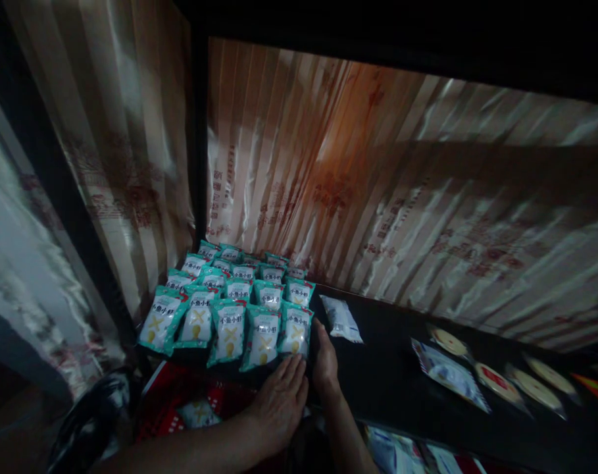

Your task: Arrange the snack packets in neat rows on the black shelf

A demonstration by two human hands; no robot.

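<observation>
Several teal-and-white snack packets with Chinese lettering stand in close rows on the black shelf, tilted back. My left hand lies with its fingers stretched out flat at the bottom edge of the front-right packet. Along that packet's right side is my right hand, held edgewise with its fingers straight. Neither hand is wrapped round anything. Just right of the right hand, a white packet lies flat on the shelf.
Flat round packaged items and a blue-white packet lie on the shelf to the right. Below at left, a red basket holds a teal packet. More packets show below the shelf. Patterned curtains hang behind.
</observation>
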